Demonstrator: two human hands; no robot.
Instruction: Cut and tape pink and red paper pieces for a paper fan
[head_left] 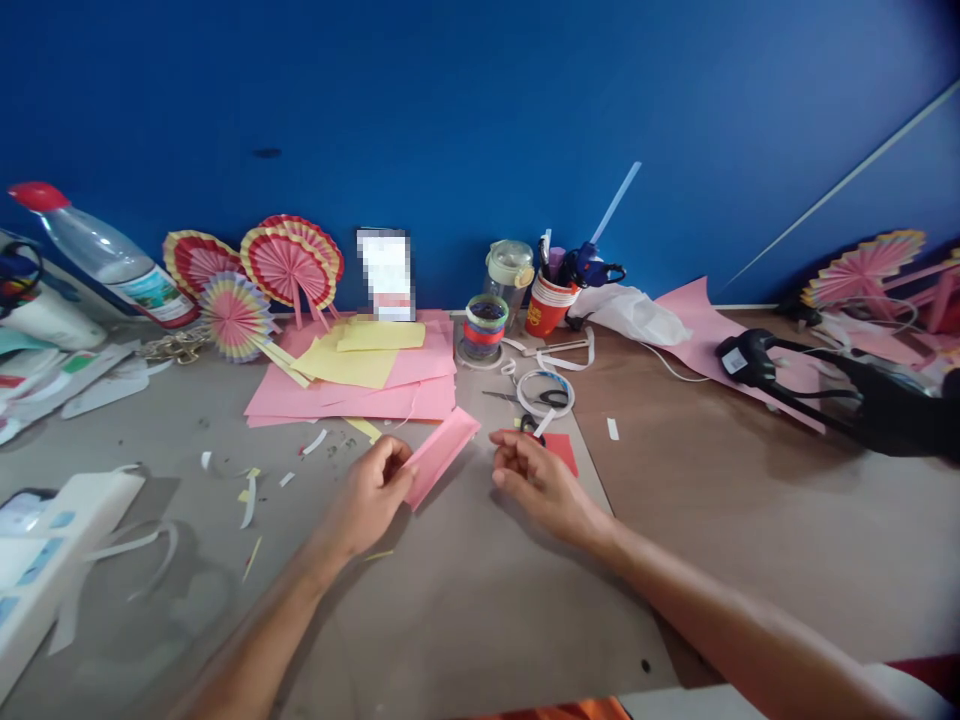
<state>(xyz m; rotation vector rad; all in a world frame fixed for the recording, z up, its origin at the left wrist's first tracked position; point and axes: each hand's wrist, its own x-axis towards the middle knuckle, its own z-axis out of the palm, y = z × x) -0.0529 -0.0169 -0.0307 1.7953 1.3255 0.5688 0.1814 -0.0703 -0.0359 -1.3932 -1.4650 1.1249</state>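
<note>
My left hand pinches the near left end of a folded strip of pink paper between thumb and fingers. The strip is tilted up to the right, above the grey table. A short gap to its right, my right hand has loosely bent fingers with nothing visible in them. Just behind that hand lie a piece of red paper and the dark handles of scissors, partly covered. Farther back, a roll of tape lies over a second pair of scissors.
Stacked pink sheets with yellow paper on top lie behind my left hand. Folded paper fans, a bottle, a jar and a red cup stand along the blue wall. A power strip is at left.
</note>
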